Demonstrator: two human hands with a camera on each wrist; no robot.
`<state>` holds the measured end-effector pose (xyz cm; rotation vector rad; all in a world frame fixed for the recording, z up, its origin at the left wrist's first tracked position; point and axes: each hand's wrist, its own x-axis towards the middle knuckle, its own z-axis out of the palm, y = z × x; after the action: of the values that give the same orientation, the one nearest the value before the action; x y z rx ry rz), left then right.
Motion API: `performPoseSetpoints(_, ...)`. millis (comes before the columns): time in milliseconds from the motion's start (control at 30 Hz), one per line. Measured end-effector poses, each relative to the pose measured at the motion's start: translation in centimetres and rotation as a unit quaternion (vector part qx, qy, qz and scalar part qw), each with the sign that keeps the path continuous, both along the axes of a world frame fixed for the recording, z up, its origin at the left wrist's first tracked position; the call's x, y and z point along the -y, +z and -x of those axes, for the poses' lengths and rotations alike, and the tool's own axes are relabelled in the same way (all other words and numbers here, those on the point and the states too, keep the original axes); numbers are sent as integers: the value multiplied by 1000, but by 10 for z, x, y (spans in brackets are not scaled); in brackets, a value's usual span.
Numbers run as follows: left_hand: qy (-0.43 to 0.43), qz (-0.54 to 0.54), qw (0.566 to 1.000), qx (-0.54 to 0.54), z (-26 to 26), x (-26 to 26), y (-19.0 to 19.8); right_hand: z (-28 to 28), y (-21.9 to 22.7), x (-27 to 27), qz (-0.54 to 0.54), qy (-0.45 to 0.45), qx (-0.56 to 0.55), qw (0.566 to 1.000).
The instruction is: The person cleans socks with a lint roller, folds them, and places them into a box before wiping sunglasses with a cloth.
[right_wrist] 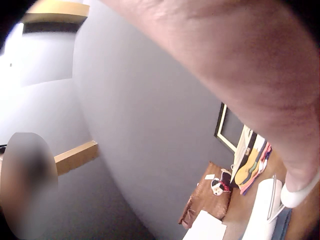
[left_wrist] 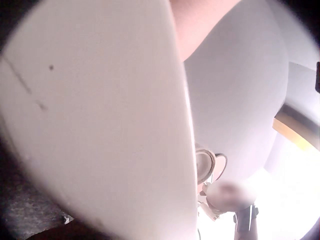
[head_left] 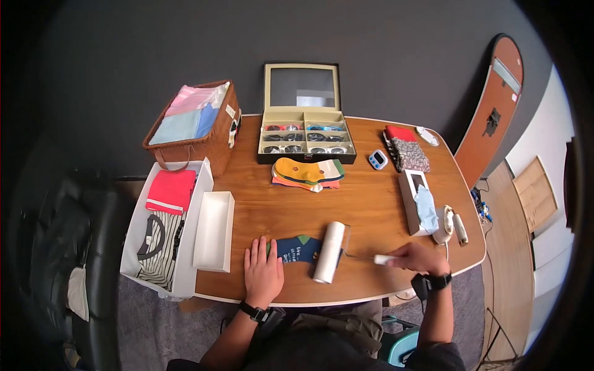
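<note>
A lint roller (head_left: 329, 253) with a white paper roll and wire frame lies across the toe end of a dark blue sock (head_left: 294, 250). My right hand (head_left: 416, 259) grips the roller's white handle (head_left: 382, 260), off to the right of the sock. In the right wrist view the roll (right_wrist: 261, 212) and handle show beneath the hand's large blurred edge. My left hand (head_left: 264, 270) lies flat, fingers straight, over the other end of the sock, which it partly covers.
Folded yellow and white socks (head_left: 307, 172) lie before a glasses case (head_left: 307, 154). To the left are an empty white box (head_left: 213, 232), a clothes bin (head_left: 203, 179) and a wicker basket (head_left: 201, 154). A tissue-style box (head_left: 408, 201), timer (head_left: 378, 159) and white device (head_left: 444, 226) stand right.
</note>
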<state>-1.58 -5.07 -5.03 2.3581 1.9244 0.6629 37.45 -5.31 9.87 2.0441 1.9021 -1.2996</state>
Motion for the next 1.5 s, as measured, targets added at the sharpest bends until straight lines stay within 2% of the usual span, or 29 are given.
performPoseSetpoints(33, -5, -8, 1000, 1, 0, 1, -1, 2, -12, -5, -20, 33, -22, 999)
performPoseSetpoints(67, -2, -11, 1000, 1, 0, 1, -3, 17, -8, -7, -10, 22, 5, 1000)
performPoseSetpoints(133, 3, -22, 1000, 4, -1, 2, -6, 36, -24, -8, -79, 39, -36, 995)
performPoseSetpoints(267, 11, -36, 999, 13, 0, 1, -14, 39, -24, 5, -104, 30, -63, 992)
performPoseSetpoints(367, 13, -38, 999, 11, 1, 0, -16, 3, -15, 18, -12, -18, -38, 999)
performPoseSetpoints(467, 15, -36, 999, 5, 0, 0, -16, -3, -4, 22, -10, -19, -22, 1000)
performPoseSetpoints(633, 14, -30, 999, 3, -1, 1, -14, 44, -26, 9, -77, 11, -8, 997)
performPoseSetpoints(700, 14, -29, 999, 9, -1, 0, -12, 55, -39, 11, -110, 10, -74, 991)
performPoseSetpoints(800, 12, -30, 999, 4, -1, 1, -12, 42, -30, 22, -85, 12, -32, 996)
performPoseSetpoints(833, 10, -32, 999, 3, -1, 1, -12, 30, -31, 27, -70, -17, -37, 997)
performPoseSetpoints(933, 9, -28, 1000, 7, -2, 1, -9, 2, -23, 37, -63, -27, -39, 997)
performPoseSetpoints(1000, 11, -25, 1000, 0, -2, 1, -9, 6, -17, 30, -69, -20, -40, 997)
performPoseSetpoints(1067, 12, -26, 1000, 1, -2, 0, -11, 22, -23, 15, -62, 26, 4, 998)
performPoseSetpoints(1167, 15, -19, 1000, 2, -2, 0, -10, 47, -46, 6, -98, 27, -62, 993)
performPoseSetpoints(1233, 15, -16, 1000, 11, -1, 1, -7, 43, -56, 7, -129, 26, -104, 986)
performPoseSetpoints(1267, 19, -11, 1000, 11, -1, 2, -7, 34, -50, 11, -123, 29, -105, 986)
performPoseSetpoints(1333, 13, -26, 1000, 13, -1, 2, -7, 12, -34, 17, -46, 7, -52, 998)
performPoseSetpoints(1433, 16, -19, 1000, 5, -2, 1, -6, -2, -19, 22, -42, -4, -22, 999)
performPoseSetpoints(1500, 16, -18, 1000, 10, -2, 1, -1, 19, -11, 12, -59, 9, -8, 998)
